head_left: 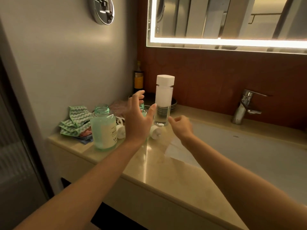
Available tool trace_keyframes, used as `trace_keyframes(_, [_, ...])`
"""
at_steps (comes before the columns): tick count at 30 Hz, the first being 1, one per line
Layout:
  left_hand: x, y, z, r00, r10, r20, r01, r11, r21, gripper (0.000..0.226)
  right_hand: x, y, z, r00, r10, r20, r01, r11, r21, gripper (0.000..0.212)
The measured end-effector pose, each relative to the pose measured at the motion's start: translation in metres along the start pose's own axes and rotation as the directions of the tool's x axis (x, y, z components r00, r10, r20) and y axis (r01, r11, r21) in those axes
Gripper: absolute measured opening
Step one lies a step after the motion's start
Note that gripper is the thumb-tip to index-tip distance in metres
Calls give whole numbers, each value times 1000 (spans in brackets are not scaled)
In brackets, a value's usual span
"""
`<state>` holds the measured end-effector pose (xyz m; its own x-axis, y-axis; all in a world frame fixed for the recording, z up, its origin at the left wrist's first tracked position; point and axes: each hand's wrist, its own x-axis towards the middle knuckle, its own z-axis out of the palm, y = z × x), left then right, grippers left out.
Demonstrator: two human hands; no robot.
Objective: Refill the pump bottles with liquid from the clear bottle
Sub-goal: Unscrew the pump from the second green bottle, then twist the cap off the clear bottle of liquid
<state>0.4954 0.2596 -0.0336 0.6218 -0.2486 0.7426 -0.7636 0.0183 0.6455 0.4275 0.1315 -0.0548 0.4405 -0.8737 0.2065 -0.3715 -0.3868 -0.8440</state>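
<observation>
Our left hand (137, 119) spreads wide and empty, thumb just beside the clear bottle (163, 103), which stands upright and capped on the tabletop (166, 163), just to its right. Our right hand (181, 127), loosely curled and empty, sits nearer its base.

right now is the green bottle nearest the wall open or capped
Open. The green bottle stands upright with its threaded neck bare, and a white pump top lies on the counter beside it.

on the beige counter (166, 165), the spread left hand (138, 119) hovers beside the white-capped clear bottle (163, 103), the loosely curled right hand (181, 127) just below it, an uncapped green pump bottle (103, 128) at left.
</observation>
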Motion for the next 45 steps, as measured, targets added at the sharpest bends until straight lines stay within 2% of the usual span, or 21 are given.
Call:
trace_keyframes(2, [1,11,8,999,6,48,-5,1000,-21,33,3,-6,-19,995,-43,-89,49,997,64,33])
trace_keyframes(5, [4,22,25,991,-102,90,110,990,-85,26,11,-10,-43,986,-67,-152,87,988,126,31])
trace_keyframes(7, [9,25,40,966,-224,127,240,961,-136,33,16,-6,-51,985,-51,-163,77,985,153,30])
trace_keyframes(10, [20,22,65,889,-408,207,440,888,-137,53,22,6,-53,984,-24,-176,57,981,185,27])
trace_keyframes(13, [27,11,89,848,-485,214,516,847,-124,69,29,16,-51,987,8,-161,29,974,224,24])
trace_keyframes(18, [38,-11,118,894,-416,165,430,901,-56,83,50,14,-45,990,-25,-137,57,970,237,20])
trace_keyframes(24, [62,-35,148,865,-480,145,487,873,-15,98,70,13,-39,993,-35,-113,60,973,225,22])
trace_keyframes(29, [74,-43,154,868,-471,156,472,881,34,73,69,19,-39,993,-84,-78,94,985,143,19])
trace_keyframes(33, [74,-39,150,879,-442,176,448,894,6,71,66,17,-46,993,-90,-73,98,987,124,20])
trace_keyframes(36, [74,-27,145,898,-390,203,403,915,-28,70,62,3,-56,986,-126,-106,138,983,123,20])
trace_keyframes(42, [67,20,126,943,-246,223,272,958,-95,73,45,-36,-99,942,-206,-264,246,961,129,24])
trace_keyframes(45, [53,48,111,940,-189,284,234,963,-132,74,29,-51,-126,918,-227,-326,271,958,95,25])
